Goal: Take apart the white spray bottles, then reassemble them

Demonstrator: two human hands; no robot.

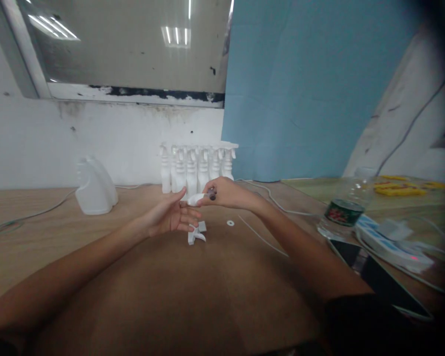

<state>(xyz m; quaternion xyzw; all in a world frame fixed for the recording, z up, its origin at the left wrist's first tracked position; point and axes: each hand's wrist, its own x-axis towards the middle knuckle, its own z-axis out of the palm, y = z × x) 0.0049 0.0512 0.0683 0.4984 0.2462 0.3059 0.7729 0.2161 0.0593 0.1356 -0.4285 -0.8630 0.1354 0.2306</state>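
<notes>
My right hand (226, 193) is closed around a smooth white plastic piece (196, 199), whose kind I cannot make out. A dark, round-ended part (212, 194) shows at its fingers. Facing it from the left, my left hand (176, 213) has its thumb raised and fingers spread; whether it touches the white piece is unclear. Just below the left fingers lies a white trigger spray head (196, 236), partly hidden by them. To the right on the table are a white ring washer (230, 223) and a thin white tube (261, 235).
White spray bottles (191, 170) stand in rows by the wall. Two white jugs (94, 195) are at the left. A drink bottle (343, 212), a power strip (393, 244) and a phone (378, 277) occupy the right side, with yellow items (400, 187) behind.
</notes>
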